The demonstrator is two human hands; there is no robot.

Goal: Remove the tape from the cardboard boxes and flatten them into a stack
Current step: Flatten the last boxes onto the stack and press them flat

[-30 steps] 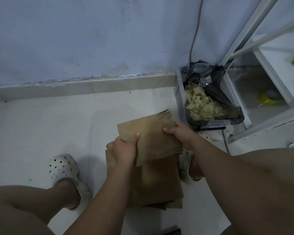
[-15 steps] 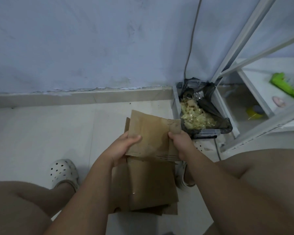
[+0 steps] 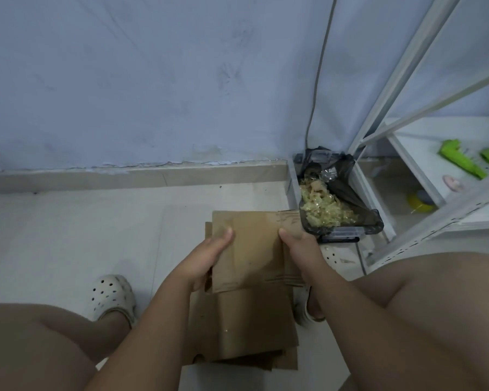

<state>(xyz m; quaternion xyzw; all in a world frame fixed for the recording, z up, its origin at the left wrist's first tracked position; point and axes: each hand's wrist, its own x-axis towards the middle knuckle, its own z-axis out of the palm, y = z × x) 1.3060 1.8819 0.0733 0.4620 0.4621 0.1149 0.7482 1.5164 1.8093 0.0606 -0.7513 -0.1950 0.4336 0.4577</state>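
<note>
Gripping a flattened cardboard box (image 3: 254, 249) by its two side edges, the left hand (image 3: 206, 258) and right hand (image 3: 299, 246) hold it flat above the stack of flattened cardboard (image 3: 243, 328) on the floor. Beyond the stack stands a bin (image 3: 347, 221) of crumpled tape (image 3: 322, 207).
</note>
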